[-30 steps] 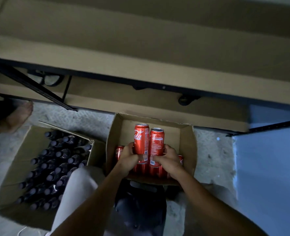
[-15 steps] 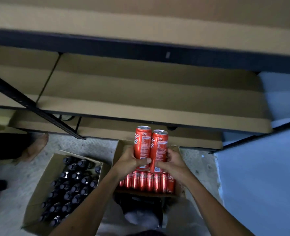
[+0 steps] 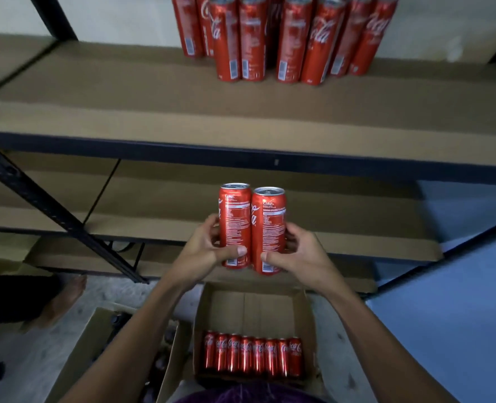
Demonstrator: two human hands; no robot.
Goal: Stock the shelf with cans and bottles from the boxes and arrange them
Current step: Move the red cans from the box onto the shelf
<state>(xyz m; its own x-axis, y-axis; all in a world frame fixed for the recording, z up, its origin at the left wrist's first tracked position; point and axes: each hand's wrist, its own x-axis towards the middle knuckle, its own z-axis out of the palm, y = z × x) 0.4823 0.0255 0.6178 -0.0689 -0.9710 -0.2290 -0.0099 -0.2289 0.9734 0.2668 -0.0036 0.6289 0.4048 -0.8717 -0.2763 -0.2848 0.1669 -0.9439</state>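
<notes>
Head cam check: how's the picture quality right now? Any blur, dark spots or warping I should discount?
Head view: dim overall; the two cans gripped by the left hand and right hand are sharp, labels readable; the shelved cans on the upper shelf look smeared and lean outward from wide-angle distortion; the can box and the floor at left sit in shadow.

Both hands (image 3: 270,254) have raised two cans (image 3: 251,228) above the box (image 3: 308,321).

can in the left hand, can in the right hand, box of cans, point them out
left-hand can (image 3: 234,225), head view, on its label
right-hand can (image 3: 268,228), head view, on its label
box of cans (image 3: 252,305), head view, on its bare inner wall
</notes>
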